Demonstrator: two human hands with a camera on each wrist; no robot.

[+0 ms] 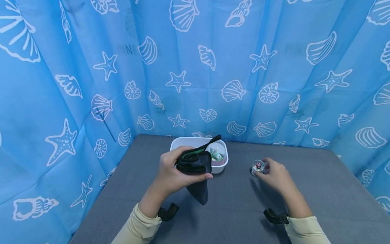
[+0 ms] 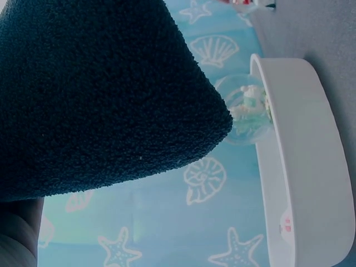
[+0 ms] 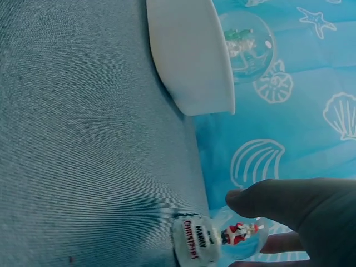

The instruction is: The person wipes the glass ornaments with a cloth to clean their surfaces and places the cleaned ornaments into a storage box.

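Observation:
My left hand grips a folded dark cloth with green showing in its fold; one end hangs down. In the left wrist view the fuzzy cloth fills the upper left. On the right, my right hand holds a small snow globe between thumb and fingers. In the right wrist view its white base reads "Merry Christmas", with a red-and-white figure inside the dome. Behind the cloth stands a white bin holding a larger snow globe with a green and white figure.
Grey cloth covers the table. A blue curtain with white shells and starfish hangs along its back and sides. Inside the bin's other end, a small white thing with pink marks shows. Dark straps sit at both wrists.

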